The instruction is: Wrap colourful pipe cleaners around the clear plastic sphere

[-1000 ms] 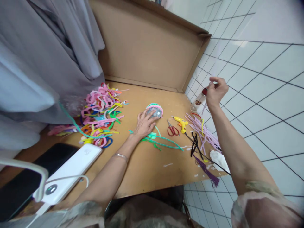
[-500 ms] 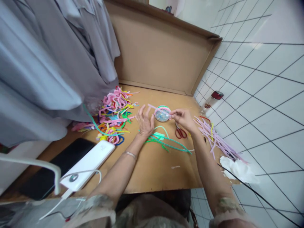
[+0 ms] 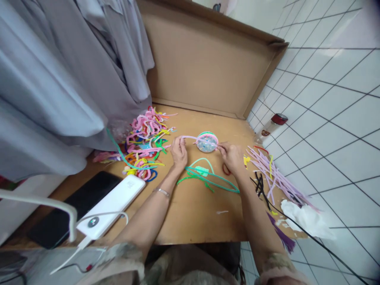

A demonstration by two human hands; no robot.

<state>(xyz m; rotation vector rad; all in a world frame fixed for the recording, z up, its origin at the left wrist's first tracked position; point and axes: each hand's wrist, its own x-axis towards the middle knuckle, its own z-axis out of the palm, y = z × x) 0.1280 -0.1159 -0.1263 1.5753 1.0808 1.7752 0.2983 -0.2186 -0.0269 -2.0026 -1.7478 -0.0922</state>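
Observation:
Between my hands is a round clear object [image 3: 208, 145] with a pink and green fuzzy rim; whether it is a cup or a ball I cannot tell. A lilac pipe cleaner [image 3: 190, 137] stretches across its front. My left hand [image 3: 179, 152] is closed on the pipe cleaner's left end. My right hand [image 3: 232, 156] pinches its other end at the object's right edge, and the fingertips partly hide that spot. Green pipe cleaners [image 3: 213, 180] and a small mint-green piece [image 3: 202, 171] lie just below. A red scissors handle [image 3: 226, 169] shows beside my right hand, partly covered.
A heap of coloured pipe cleaners [image 3: 145, 138] lies left, lilac ones [image 3: 273, 174] right. A white power bank [image 3: 113, 208] and black phone [image 3: 74, 206] sit front left. A red-lidded jar [image 3: 271, 126] stands by the tiled wall. A cardboard panel [image 3: 208, 59] rises behind; grey cloth [image 3: 74, 79] hangs left.
My left hand has gone from spread fingers to closed on the lilac pipe cleaner's left end, which is now drawn out leftward. My right hand still pinches, now covering more of the scissors.

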